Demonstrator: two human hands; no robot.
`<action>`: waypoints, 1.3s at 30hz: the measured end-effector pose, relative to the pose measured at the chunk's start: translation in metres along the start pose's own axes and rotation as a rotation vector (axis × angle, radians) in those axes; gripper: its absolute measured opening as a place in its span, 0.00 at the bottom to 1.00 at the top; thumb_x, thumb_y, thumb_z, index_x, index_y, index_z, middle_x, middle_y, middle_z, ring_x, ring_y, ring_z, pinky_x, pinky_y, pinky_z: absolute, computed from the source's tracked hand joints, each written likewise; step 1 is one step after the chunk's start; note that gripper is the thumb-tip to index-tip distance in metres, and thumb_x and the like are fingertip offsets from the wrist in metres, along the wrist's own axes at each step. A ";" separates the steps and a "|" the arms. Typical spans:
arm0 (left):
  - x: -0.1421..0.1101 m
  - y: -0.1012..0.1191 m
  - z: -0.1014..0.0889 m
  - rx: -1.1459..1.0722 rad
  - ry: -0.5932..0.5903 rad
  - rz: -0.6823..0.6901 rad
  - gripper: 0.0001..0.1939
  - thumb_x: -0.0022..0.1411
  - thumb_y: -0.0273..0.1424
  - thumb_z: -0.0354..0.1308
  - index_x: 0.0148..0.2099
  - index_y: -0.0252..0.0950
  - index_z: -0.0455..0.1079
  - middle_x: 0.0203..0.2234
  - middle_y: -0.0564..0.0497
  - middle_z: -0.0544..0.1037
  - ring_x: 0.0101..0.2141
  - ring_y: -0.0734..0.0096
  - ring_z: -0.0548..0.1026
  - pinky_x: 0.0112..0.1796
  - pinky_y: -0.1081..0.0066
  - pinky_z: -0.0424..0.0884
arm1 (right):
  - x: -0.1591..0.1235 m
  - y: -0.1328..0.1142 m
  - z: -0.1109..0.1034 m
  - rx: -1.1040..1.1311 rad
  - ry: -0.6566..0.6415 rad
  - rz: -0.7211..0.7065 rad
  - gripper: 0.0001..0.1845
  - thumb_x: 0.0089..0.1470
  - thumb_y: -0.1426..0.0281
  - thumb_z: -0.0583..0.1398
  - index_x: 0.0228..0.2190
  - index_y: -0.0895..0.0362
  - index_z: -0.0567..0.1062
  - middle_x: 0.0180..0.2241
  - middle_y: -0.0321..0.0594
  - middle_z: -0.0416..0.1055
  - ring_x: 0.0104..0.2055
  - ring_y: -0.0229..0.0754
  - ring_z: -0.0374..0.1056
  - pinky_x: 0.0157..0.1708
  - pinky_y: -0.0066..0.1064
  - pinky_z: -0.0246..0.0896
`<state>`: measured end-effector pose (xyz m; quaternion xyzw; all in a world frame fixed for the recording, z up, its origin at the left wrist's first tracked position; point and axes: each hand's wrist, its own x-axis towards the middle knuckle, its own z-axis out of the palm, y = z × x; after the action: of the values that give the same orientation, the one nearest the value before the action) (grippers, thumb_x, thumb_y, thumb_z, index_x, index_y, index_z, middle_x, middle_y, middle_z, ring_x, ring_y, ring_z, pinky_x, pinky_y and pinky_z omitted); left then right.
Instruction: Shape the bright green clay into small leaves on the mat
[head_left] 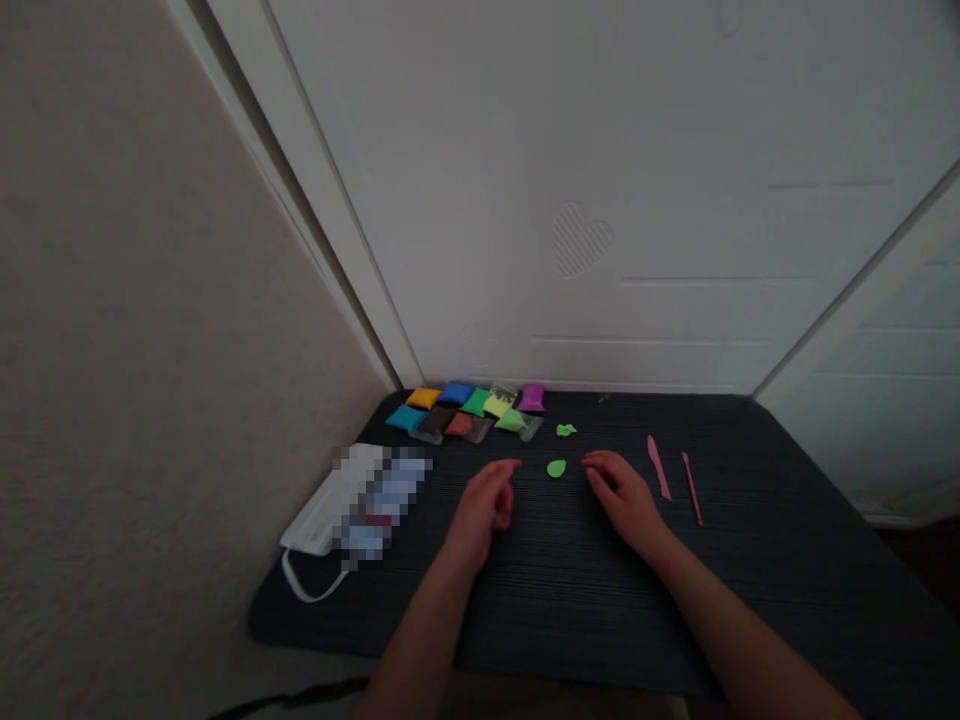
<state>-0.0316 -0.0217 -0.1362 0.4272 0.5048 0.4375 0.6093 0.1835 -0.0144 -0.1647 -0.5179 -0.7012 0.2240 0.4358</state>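
Observation:
A flat, leaf-shaped piece of bright green clay (556, 468) lies on the dark table between my two hands, touching neither. My left hand (486, 505) is to its left, with the index finger stretched out toward it and the other fingers curled; nothing shows in its grip. On the right side, my right hand (621, 497) rests with its fingers loosely bent and the thumb apart from them, also holding nothing visible. Just behind the flat piece is a small, crumpled lump of green clay (565, 430).
Several colored clay packets, among them a purple one (532, 398) and a teal one (406, 418), lie at the back left. A white face mask (337, 500) is on the left beside a blurred item. A pink plastic knife (658, 467) and thin pink stick (692, 490) lie right.

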 end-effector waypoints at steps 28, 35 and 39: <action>0.020 -0.023 0.078 -0.526 -0.460 -0.129 0.11 0.54 0.27 0.54 0.42 0.30 0.67 0.34 0.45 0.73 0.36 0.72 0.70 0.43 0.68 0.61 | -0.004 -0.006 -0.017 -0.137 0.027 -0.165 0.11 0.45 0.72 0.59 0.35 0.52 0.71 0.48 0.41 0.59 0.51 0.45 0.55 0.49 0.42 0.55; 0.021 -0.020 0.072 -0.530 -0.527 -0.242 0.11 0.53 0.27 0.56 0.39 0.28 0.70 0.33 0.45 0.74 0.36 0.72 0.71 0.45 0.66 0.61 | -0.003 -0.016 -0.032 0.011 -0.210 -0.049 0.11 0.47 0.69 0.58 0.37 0.51 0.71 0.48 0.40 0.60 0.51 0.43 0.56 0.50 0.39 0.53; 0.020 -0.020 0.071 -0.477 -0.534 -0.268 0.10 0.50 0.27 0.59 0.37 0.29 0.71 0.34 0.46 0.74 0.34 0.73 0.71 0.43 0.67 0.62 | -0.001 -0.014 -0.037 0.077 -0.285 -0.004 0.11 0.48 0.67 0.58 0.37 0.50 0.72 0.48 0.39 0.61 0.51 0.43 0.58 0.50 0.39 0.53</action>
<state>0.0428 -0.0128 -0.1518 0.3025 0.2636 0.3327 0.8534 0.2076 -0.0255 -0.1350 -0.4622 -0.7481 0.3210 0.3517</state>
